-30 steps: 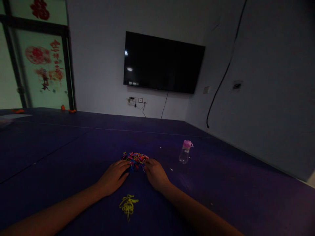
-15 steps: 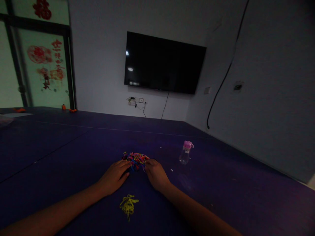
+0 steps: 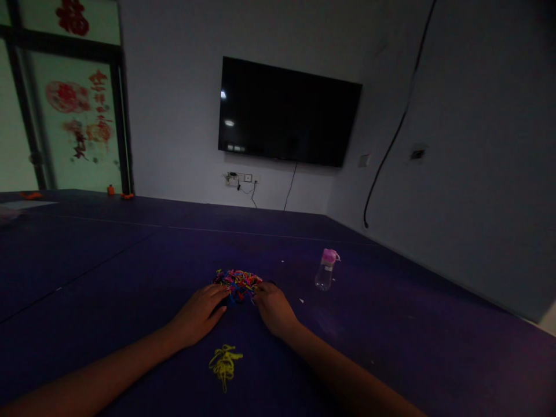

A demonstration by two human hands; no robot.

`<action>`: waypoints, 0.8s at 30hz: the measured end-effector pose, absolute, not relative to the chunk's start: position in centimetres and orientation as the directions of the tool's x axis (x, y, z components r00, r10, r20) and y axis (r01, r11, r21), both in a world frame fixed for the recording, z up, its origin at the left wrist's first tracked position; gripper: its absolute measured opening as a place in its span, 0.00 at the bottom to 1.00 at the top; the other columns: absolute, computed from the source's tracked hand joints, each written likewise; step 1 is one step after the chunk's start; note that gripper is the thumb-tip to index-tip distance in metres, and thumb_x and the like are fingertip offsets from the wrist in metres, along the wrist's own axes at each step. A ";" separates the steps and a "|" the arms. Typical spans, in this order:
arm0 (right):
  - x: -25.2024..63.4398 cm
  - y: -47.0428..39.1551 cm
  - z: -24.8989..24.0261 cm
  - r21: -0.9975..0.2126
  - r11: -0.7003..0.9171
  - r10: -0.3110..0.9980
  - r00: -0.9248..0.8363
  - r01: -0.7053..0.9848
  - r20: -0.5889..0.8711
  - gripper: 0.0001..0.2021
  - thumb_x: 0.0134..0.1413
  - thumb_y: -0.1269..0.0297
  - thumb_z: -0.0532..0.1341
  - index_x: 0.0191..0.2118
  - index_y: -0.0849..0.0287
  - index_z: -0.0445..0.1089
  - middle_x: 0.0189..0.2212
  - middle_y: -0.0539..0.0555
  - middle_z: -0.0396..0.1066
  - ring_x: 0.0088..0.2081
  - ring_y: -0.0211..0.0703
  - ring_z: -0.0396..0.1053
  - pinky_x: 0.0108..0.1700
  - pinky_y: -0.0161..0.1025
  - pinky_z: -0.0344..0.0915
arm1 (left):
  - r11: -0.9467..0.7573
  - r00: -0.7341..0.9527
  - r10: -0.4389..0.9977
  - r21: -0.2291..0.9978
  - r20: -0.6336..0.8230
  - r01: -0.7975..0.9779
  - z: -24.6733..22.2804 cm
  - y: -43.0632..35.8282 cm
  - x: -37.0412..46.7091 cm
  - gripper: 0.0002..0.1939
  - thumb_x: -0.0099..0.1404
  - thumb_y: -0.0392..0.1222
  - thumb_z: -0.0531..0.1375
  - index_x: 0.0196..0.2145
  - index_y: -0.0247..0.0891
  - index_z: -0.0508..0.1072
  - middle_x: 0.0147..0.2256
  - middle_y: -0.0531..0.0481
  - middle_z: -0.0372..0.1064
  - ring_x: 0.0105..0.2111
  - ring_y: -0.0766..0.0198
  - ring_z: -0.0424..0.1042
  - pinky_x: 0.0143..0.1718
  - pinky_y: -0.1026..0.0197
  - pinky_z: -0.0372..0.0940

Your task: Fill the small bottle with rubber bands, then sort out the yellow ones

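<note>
A heap of tangled multicoloured strings [image 3: 238, 282] lies on the purple surface ahead of me. My left hand [image 3: 202, 313] rests at its left edge, fingers stretched out over the strings and thumb apart. At the right edge, my right hand [image 3: 273, 307] has its fingers bent and drawn together on some strings; exactly which strands they grip is hard to make out in the dim light. Closer to me, between my forearms, is a loose yellow string bundle [image 3: 225, 364], touched by neither hand.
A clear bottle with a pink lid [image 3: 325, 271] stands right of the heap. White scraps [image 3: 302, 300] dot the purple surface [image 3: 143, 272]. Orange objects [image 3: 127, 196] sit at the far left edge. A television [image 3: 289, 113] hangs on the wall, with a dangling cable [image 3: 393, 142] to its right.
The whole view has shifted very slightly. Both hands stay at the string heap in almost the same pose, and the yellow bundle lies where it was.
</note>
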State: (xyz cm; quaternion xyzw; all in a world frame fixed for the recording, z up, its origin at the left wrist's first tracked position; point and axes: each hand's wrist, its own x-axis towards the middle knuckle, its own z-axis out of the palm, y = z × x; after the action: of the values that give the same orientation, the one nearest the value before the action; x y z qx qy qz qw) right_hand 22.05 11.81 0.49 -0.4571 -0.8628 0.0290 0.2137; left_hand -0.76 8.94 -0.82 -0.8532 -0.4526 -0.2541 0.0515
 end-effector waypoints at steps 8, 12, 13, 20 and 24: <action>21.9 11.5 0.5 -0.282 0.572 0.802 -0.451 0.770 0.392 0.12 0.61 0.72 0.50 0.39 0.61 0.71 0.41 0.59 0.71 0.44 0.45 0.68 0.48 0.39 0.62 | -0.595 0.470 0.728 0.120 0.500 0.794 -1.1 9.0 -1.0 0.17 0.67 0.41 0.50 0.52 0.40 0.68 0.53 0.45 0.68 0.53 0.56 0.65 0.54 0.50 0.61; 21.9 11.6 0.2 -0.274 0.587 0.782 -0.448 0.761 0.433 0.12 0.60 0.72 0.51 0.41 0.60 0.72 0.43 0.58 0.70 0.45 0.46 0.68 0.48 0.40 0.63 | -0.590 0.467 0.730 0.115 0.499 0.799 -1.1 9.1 -0.9 0.17 0.67 0.41 0.51 0.52 0.39 0.68 0.53 0.44 0.68 0.53 0.55 0.65 0.54 0.50 0.61; 22.0 11.6 0.2 -0.274 0.591 0.778 -0.448 0.758 0.440 0.12 0.60 0.72 0.51 0.42 0.60 0.72 0.44 0.59 0.70 0.45 0.46 0.68 0.48 0.40 0.63 | -0.590 0.467 0.728 0.112 0.503 0.800 -1.1 9.1 -0.9 0.17 0.67 0.41 0.51 0.52 0.39 0.68 0.53 0.44 0.68 0.53 0.55 0.65 0.54 0.49 0.61; 21.9 11.3 0.3 -0.178 0.737 0.639 -0.587 0.652 0.497 0.15 0.60 0.73 0.51 0.48 0.58 0.70 0.47 0.58 0.69 0.48 0.45 0.67 0.50 0.41 0.64 | -0.653 0.524 0.663 0.070 0.534 0.754 -1.1 9.1 -0.7 0.18 0.68 0.40 0.50 0.55 0.40 0.66 0.54 0.45 0.67 0.55 0.56 0.64 0.55 0.48 0.60; 21.8 11.1 0.0 -0.091 0.807 0.537 -0.660 0.584 0.525 0.15 0.60 0.71 0.53 0.51 0.59 0.68 0.50 0.60 0.68 0.50 0.46 0.66 0.53 0.44 0.63 | -0.695 0.575 0.628 0.046 0.524 0.717 -0.9 9.1 -0.6 0.19 0.67 0.37 0.51 0.55 0.41 0.66 0.53 0.45 0.67 0.55 0.55 0.62 0.55 0.48 0.61</action>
State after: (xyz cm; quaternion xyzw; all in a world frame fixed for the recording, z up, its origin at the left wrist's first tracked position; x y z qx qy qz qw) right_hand 21.83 11.08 0.02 -0.3081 -0.9101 -0.0426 0.2738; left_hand -0.56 9.08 -0.95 -0.8833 -0.3807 -0.2597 0.0859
